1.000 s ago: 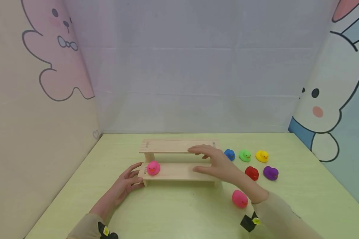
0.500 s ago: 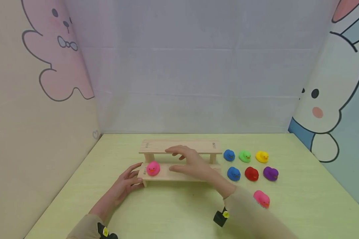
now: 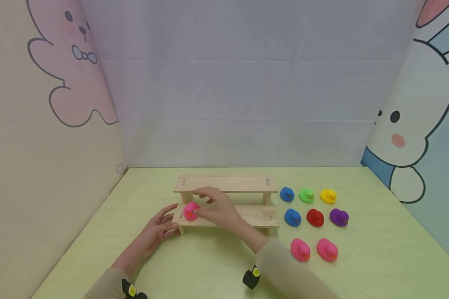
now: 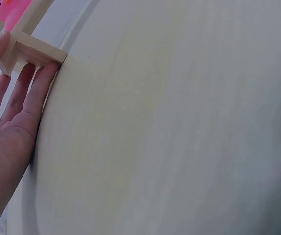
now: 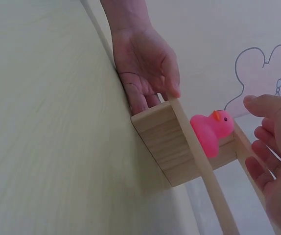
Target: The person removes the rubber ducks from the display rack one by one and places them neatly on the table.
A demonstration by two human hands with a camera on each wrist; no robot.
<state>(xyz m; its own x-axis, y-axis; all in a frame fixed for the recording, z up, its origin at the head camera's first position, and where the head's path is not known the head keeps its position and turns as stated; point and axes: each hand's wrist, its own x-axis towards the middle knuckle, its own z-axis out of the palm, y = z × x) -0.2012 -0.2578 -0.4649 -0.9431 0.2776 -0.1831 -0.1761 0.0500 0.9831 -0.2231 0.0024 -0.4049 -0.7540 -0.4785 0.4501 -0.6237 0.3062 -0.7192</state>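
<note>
A two-step wooden shelf (image 3: 232,218) stands on the table. A pink rubber duck (image 3: 191,211) sits upright at the left end of its lower step. My left hand (image 3: 155,232) holds the shelf's left end; in the right wrist view its thumb lies at the board's edge and its fingers go to the end support (image 5: 155,142). My right hand (image 3: 220,209) is over the lower step beside the pink duck, thumb and fingers spread apart. In the right wrist view a gap shows between that hand (image 5: 277,147) and the duck (image 5: 211,132).
To the shelf's right stand more rubber ducks in rows: blue (image 3: 287,194), green (image 3: 307,195) and yellow (image 3: 328,196) at the back, blue (image 3: 292,217), red (image 3: 315,217) and purple (image 3: 339,217) in the middle, two pink ducks (image 3: 300,250) in front. Printed cloth walls surround the table.
My right hand has moved left along the shelf to the pink duck on the lower step, uncovering the blue and front pink ducks. The left hand has stayed at the shelf's left end.
</note>
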